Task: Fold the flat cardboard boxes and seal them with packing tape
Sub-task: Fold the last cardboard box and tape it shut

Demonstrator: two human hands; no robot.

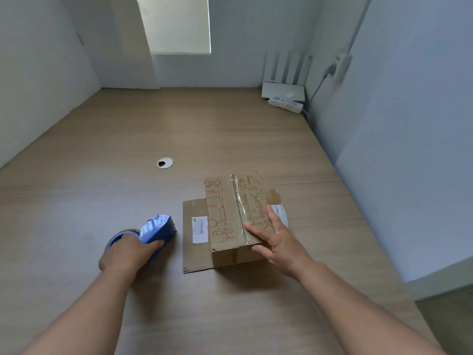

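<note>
A folded cardboard box (pixel 225 213) with red printed drawings stands on the wooden table (pixel 102 175), clear tape running along its top seam. It sits on a flat cardboard box (pixel 195 252) with a white label. My right hand (pixel 276 239) rests with straight, spread fingers on the box's near right top corner. To the left, my left hand (pixel 130 252) grips a blue tape dispenser (pixel 157 230), which rests on the table apart from the boxes.
A round cable grommet (pixel 164 162) is set in the table behind the boxes. A white router (pixel 284 85) and a power strip (pixel 288 103) stand at the back right corner. Walls close in on the left, back and right.
</note>
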